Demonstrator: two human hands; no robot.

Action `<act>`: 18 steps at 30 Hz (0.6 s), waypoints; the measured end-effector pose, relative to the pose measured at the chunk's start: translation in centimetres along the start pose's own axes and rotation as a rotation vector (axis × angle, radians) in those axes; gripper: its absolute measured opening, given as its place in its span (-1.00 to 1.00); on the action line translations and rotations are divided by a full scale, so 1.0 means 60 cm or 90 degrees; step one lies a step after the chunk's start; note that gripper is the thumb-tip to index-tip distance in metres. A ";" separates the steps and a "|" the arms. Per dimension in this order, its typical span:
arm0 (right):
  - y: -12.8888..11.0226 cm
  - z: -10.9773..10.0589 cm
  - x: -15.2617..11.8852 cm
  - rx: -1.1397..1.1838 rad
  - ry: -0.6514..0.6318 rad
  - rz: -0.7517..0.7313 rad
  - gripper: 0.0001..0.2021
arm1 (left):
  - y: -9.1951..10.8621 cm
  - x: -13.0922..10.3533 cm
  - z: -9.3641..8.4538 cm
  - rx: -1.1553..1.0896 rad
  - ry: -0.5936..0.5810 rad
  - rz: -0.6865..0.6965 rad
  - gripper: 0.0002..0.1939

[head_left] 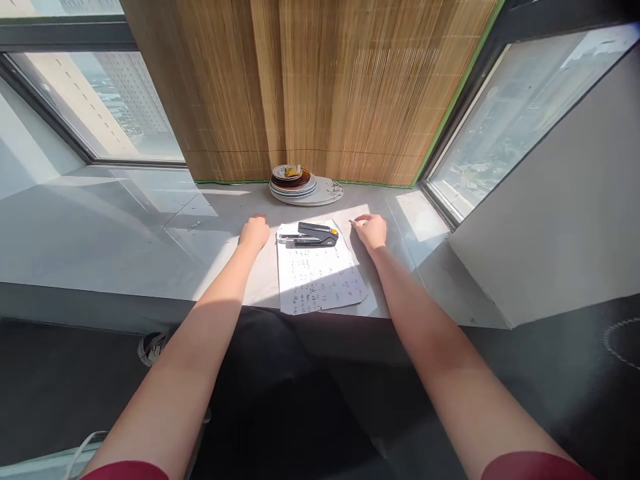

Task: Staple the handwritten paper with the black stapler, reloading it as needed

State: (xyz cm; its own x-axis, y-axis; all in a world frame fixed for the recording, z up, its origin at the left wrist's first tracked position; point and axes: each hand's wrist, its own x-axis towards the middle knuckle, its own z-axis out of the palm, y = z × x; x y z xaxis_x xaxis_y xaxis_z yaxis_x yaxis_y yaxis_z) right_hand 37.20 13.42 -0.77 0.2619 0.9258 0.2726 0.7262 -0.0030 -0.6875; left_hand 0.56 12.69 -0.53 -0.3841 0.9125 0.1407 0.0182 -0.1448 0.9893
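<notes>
The stapler (329,237) lies across the far end of the written papers (320,277), which reach the near edge of the sill (125,247). To their right, the right hand (372,231) pinches a piece (352,221) too small to identify, while the left hand (255,233) is loosely curled opposite, its contents impossible to tell. Plates (294,191) stand stacked at the far edge, before the blind (320,87).

Long blk stapler (327,236) w/ orange tab: plastic-look, low sheen, metal-look strip. White handwritten sheets (320,273): thin matt paper. Stacked round plates (295,189): glossy, ceramic-look. Brown slatted blind (320,93): rough, matt, wood/bamboo. Pale gry sill (125,233): smooth, semi-gloss.
</notes>
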 end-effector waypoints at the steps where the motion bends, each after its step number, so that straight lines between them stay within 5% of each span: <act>1: 0.001 0.000 0.003 0.004 -0.007 0.020 -0.85 | 0.001 -0.002 -0.002 0.042 -0.003 0.000 -0.76; 3: 0.000 -0.004 0.008 0.004 -0.010 0.053 -0.84 | 0.007 -0.008 -0.006 0.130 -0.020 0.001 -0.73; 8: -0.010 -0.015 0.009 0.009 -0.030 0.095 -0.77 | 0.020 -0.016 -0.007 0.098 -0.015 0.014 -0.59; 14: -0.026 -0.021 0.003 0.107 0.176 -0.040 -0.67 | 0.014 -0.009 -0.004 0.233 -0.027 0.028 -0.61; 18: -0.052 -0.024 -0.003 0.335 0.037 -0.132 -0.34 | 0.008 -0.007 -0.007 0.290 -0.027 0.059 -0.72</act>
State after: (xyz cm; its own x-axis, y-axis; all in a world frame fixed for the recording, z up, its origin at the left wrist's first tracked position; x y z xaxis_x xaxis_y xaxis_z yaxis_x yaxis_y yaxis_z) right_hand 35.79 12.73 2.26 0.1934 0.8647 0.4636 0.3555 0.3787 -0.8545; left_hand 0.37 12.07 -0.11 -0.3234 0.9202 0.2206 0.4573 -0.0521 0.8878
